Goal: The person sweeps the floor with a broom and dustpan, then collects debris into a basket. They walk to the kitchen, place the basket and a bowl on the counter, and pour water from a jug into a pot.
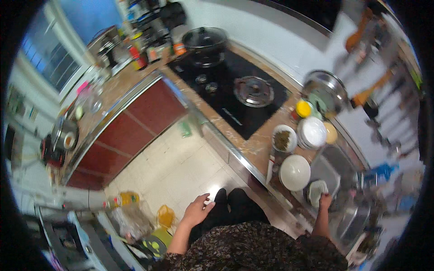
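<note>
At the lower right, my right hand [325,200] grips the edge of a small pale ribbed dish [315,193] beside the stainless steel sink [327,166]. Blur hides the dish's exact shape. My left hand [198,210] hangs over the floor in front of my body, thumb and fingers apart. A bright patch shows between them, seemingly floor glare. Close to the dish stands a large white bowl [295,172]. Beyond it are a white bowl of dark green food [282,140] and a stack of white bowls [312,132]. A white-handled knife [270,169] lies along the counter's front.
A black glass gas hob [234,111] carries a lidded pot [204,40] at its far burner. A steel basin [325,91] leans by the wall, under hanging utensils [376,86]. A blue-topped bottle [376,174] is right of the sink. Bags and an oil bottle [129,199] sit on the floor.
</note>
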`<state>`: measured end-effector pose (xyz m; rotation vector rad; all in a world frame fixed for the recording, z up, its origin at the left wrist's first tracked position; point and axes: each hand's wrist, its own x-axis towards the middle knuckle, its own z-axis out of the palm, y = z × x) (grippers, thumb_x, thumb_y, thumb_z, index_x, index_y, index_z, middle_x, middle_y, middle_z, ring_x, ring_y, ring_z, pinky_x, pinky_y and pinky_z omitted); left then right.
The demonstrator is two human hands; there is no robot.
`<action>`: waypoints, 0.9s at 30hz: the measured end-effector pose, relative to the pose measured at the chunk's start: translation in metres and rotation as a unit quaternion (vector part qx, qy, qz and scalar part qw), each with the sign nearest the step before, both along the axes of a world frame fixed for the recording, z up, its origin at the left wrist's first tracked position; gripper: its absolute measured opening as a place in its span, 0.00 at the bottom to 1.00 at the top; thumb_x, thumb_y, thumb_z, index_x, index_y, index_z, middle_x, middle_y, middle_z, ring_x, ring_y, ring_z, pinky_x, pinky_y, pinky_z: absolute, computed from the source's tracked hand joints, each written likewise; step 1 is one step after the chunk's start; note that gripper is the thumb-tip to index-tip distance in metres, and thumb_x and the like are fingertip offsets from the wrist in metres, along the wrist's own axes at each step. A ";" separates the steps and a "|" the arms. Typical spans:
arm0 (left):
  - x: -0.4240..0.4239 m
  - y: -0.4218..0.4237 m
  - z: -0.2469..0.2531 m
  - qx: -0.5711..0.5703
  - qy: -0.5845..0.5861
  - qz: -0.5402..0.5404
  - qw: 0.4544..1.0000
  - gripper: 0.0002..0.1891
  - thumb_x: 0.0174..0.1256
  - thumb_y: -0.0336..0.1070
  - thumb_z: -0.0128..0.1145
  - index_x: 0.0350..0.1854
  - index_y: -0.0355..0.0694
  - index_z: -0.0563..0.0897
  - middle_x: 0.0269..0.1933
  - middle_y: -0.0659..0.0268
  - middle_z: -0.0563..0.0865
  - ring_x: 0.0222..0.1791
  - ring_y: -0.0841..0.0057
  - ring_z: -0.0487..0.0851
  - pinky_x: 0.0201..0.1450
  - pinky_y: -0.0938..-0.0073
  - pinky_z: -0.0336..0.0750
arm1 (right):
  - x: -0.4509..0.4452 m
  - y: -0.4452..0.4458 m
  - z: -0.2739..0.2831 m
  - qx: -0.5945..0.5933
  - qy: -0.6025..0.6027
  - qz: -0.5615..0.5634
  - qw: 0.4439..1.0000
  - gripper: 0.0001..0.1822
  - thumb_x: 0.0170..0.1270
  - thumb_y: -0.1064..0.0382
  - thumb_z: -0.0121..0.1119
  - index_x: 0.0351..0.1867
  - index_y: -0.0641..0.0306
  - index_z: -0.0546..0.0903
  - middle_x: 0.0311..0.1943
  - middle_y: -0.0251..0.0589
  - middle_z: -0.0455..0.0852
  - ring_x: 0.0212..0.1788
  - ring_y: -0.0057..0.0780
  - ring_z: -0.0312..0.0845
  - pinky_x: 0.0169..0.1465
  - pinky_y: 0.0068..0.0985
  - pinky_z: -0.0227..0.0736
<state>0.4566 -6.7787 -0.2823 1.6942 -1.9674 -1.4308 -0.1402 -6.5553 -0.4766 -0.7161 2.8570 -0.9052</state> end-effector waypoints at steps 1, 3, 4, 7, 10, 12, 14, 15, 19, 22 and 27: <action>0.010 0.003 0.001 -0.009 -0.018 0.011 1.000 0.26 0.60 0.50 0.50 0.56 0.37 0.69 0.48 0.56 0.78 0.38 0.66 0.81 0.44 0.69 0.73 | 0.043 -0.037 0.032 0.061 -0.016 -0.063 0.996 0.15 0.51 0.58 0.53 0.27 0.73 0.76 0.23 0.53 0.80 0.28 0.45 0.76 0.35 0.35 0.68; 0.021 0.009 -0.005 -0.013 -0.022 0.010 1.000 0.26 0.60 0.50 0.50 0.55 0.37 0.70 0.47 0.57 0.78 0.37 0.67 0.80 0.42 0.71 0.73 | 0.077 -0.036 0.069 0.016 0.031 -0.035 0.999 0.14 0.52 0.59 0.53 0.29 0.72 0.77 0.22 0.51 0.80 0.27 0.40 0.77 0.34 0.32 0.69; 0.023 0.009 -0.010 -0.013 -0.024 -0.004 1.000 0.25 0.60 0.48 0.51 0.56 0.37 0.70 0.46 0.58 0.79 0.36 0.68 0.80 0.42 0.71 0.73 | 0.076 -0.019 0.063 0.005 0.019 -0.079 0.997 0.14 0.52 0.59 0.53 0.29 0.71 0.77 0.22 0.50 0.80 0.27 0.38 0.76 0.34 0.30 0.69; 0.042 0.013 -0.022 0.004 0.006 -0.005 1.000 0.25 0.60 0.47 0.52 0.56 0.37 0.70 0.46 0.57 0.79 0.37 0.68 0.80 0.42 0.71 0.73 | 0.093 0.010 0.050 -0.079 0.027 -0.099 0.992 0.12 0.55 0.59 0.53 0.27 0.69 0.76 0.19 0.42 0.77 0.24 0.30 0.73 0.32 0.28 0.68; 0.049 0.011 -0.013 0.005 0.037 -0.031 0.999 0.24 0.61 0.44 0.53 0.56 0.36 0.69 0.45 0.59 0.79 0.36 0.72 0.79 0.40 0.74 0.73 | 0.115 0.042 0.034 -0.160 0.004 -0.084 0.984 0.12 0.59 0.58 0.53 0.25 0.66 0.75 0.19 0.33 0.73 0.22 0.22 0.68 0.30 0.24 0.66; 0.049 0.012 -0.010 0.001 0.045 -0.047 0.998 0.24 0.61 0.43 0.53 0.57 0.35 0.69 0.44 0.61 0.78 0.36 0.75 0.77 0.40 0.76 0.72 | 0.138 0.059 0.033 -0.161 0.042 -0.085 0.982 0.12 0.60 0.58 0.53 0.25 0.65 0.74 0.19 0.31 0.72 0.22 0.20 0.67 0.29 0.22 0.66; 0.054 0.010 -0.011 0.006 0.050 -0.068 0.996 0.24 0.61 0.43 0.53 0.57 0.35 0.69 0.44 0.61 0.78 0.36 0.75 0.77 0.39 0.76 0.71 | 0.171 0.061 0.053 -0.179 -0.028 -0.132 0.974 0.11 0.60 0.60 0.53 0.25 0.65 0.74 0.20 0.31 0.72 0.23 0.20 0.67 0.30 0.21 0.66; 0.055 0.010 -0.012 0.008 0.053 -0.079 0.995 0.24 0.61 0.43 0.52 0.57 0.35 0.69 0.44 0.61 0.78 0.36 0.75 0.77 0.39 0.76 0.71 | 0.187 0.064 0.066 -0.190 -0.062 -0.156 0.967 0.10 0.60 0.61 0.53 0.25 0.65 0.74 0.20 0.32 0.73 0.24 0.19 0.67 0.31 0.21 0.66; 0.058 0.013 -0.010 0.004 0.053 -0.114 0.992 0.23 0.62 0.42 0.52 0.56 0.35 0.69 0.43 0.62 0.78 0.36 0.76 0.76 0.39 0.77 0.71 | 0.227 0.083 0.071 -0.169 0.043 -0.157 0.972 0.12 0.59 0.60 0.54 0.26 0.68 0.76 0.18 0.37 0.75 0.21 0.21 0.69 0.29 0.23 0.68; 0.066 0.017 -0.012 0.016 0.052 -0.121 0.991 0.23 0.62 0.42 0.52 0.57 0.36 0.68 0.43 0.63 0.78 0.36 0.78 0.75 0.39 0.78 0.70 | 0.252 0.086 0.078 -0.217 -0.030 -0.173 0.960 0.10 0.60 0.61 0.55 0.27 0.66 0.75 0.18 0.33 0.74 0.19 0.18 0.67 0.25 0.19 0.65; 0.082 0.019 -0.017 0.036 0.059 -0.111 0.991 0.23 0.63 0.43 0.52 0.57 0.36 0.68 0.42 0.65 0.77 0.38 0.80 0.74 0.41 0.80 0.69 | 0.269 0.084 0.064 -0.266 -0.110 -0.207 0.935 0.10 0.60 0.61 0.55 0.26 0.65 0.74 0.19 0.31 0.74 0.20 0.16 0.67 0.26 0.19 0.66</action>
